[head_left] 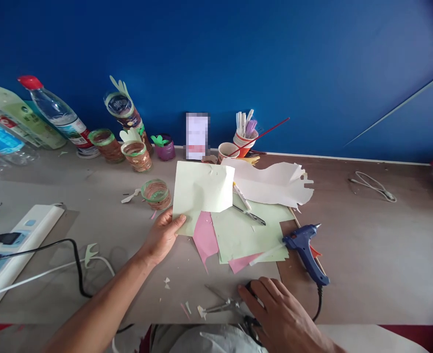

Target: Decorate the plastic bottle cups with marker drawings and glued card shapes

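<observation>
A person's left hand (pixel 165 229) holds a pale green sheet (pixel 201 189) by its lower left corner above a cluttered counter (pixel 370 264), the grip pinching the edge with the thumb on top. The right hand (pixel 277 306), palm down at the near edge, lies over the black handles of a pair of scissors (pixel 225 306), its fingers bent; whether that grip closes on the handles cannot be told. The scissors' blades point left and stand apart. Just beyond the right hand, green paper (pixel 249 238) lies over pink paper (pixel 206 238), with a black pen (pixel 251 214) and a yellow-tipped marker (pixel 241 196) on top, while a white cutout (pixel 271 184) stretches behind. A blue glue gun (pixel 308 252) rests beside the stack on the right. To the left of the held sheet, an open brown-wrapped jar (pixel 156 195) sits near more decorated jars (pixel 137 157). Against the blue wall (pixel 275 59) stand a phone (pixel 197 136) and a paper cup of markers (pixel 244 139), with bottles (pixel 60 115) at far left
</observation>
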A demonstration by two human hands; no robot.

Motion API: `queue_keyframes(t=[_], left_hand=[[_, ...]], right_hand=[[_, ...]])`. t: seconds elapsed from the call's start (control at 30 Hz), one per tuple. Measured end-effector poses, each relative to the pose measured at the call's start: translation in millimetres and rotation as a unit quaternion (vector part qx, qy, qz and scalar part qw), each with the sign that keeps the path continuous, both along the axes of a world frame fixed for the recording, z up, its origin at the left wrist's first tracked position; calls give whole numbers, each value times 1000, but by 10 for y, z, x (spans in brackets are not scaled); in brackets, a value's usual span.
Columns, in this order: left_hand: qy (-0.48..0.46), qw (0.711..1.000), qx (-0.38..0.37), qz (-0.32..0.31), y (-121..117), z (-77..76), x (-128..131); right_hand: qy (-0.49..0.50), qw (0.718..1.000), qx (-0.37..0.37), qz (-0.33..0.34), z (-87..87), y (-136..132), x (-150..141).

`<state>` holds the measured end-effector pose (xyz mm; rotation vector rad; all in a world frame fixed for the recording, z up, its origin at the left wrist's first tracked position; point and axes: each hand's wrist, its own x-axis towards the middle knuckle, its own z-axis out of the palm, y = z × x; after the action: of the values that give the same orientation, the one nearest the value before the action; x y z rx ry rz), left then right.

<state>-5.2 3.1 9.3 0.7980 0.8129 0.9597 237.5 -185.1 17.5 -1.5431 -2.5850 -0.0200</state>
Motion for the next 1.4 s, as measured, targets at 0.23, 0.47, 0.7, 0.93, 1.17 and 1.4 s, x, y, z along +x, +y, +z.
queue_keyframes(t=[0.23, 0.47, 0.7, 0.93, 1.17, 1.4], left_hand=[[8, 1000, -2, 5, 6, -12, 1], [-20, 1000, -15, 0, 4, 43, 12], [-51, 993, -28, -107, -32, 79, 10], [-59, 985, -16, -162, -35, 18, -21], [-63, 990, -25, -126, -4, -15, -55], [-67, 992, -36, -103, -2, 14, -33]], right_hand=[[65, 990, -123, -10, 225, 56, 54], [97, 991, -79, -43, 379, 272, 115], [117, 991, -22, -59, 427, 477, 41], [122, 989, -6, -79, 528, 636, 16], [189, 973, -99, -87, 609, 648, 94], [287, 916, -264, -92, 564, 631, 124]])
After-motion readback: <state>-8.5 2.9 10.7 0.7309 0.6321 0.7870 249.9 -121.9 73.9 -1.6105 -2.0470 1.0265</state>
